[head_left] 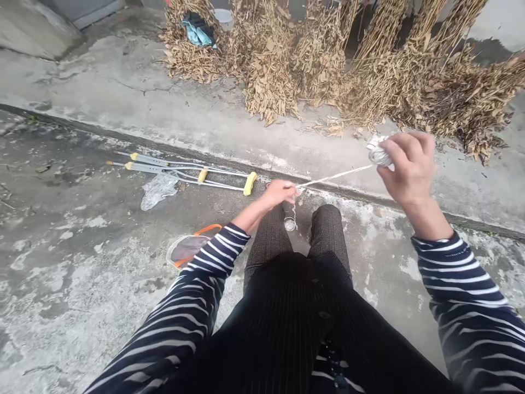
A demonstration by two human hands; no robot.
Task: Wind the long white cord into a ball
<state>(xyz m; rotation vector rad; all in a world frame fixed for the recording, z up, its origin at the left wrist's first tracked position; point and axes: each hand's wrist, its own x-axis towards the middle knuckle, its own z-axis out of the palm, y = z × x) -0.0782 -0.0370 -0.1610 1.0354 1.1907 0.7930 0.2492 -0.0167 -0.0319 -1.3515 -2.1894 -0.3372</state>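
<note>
A bundle of white cord (380,155) sits in the fingers of my right hand (412,167), raised over the raised concrete step. From it a stretch of white cord (334,177) runs taut, slanting down to my left hand (280,192), whose fingers are pinched on it above my knees. Below the left hand a loose end dangles, with a small round clear item (290,224) near its bottom; I cannot make out what it is or whether it is tied on.
Two crutches (192,174) with yellow pads lie left of my legs, beside a crumpled clear plastic bag (159,190). An orange-edged mesh item (191,246) is near my left forearm. Dried plant bundles (270,65) lean along the back, a blue cloth (198,32) on one. A concrete ledge edge (164,146) crosses ahead.
</note>
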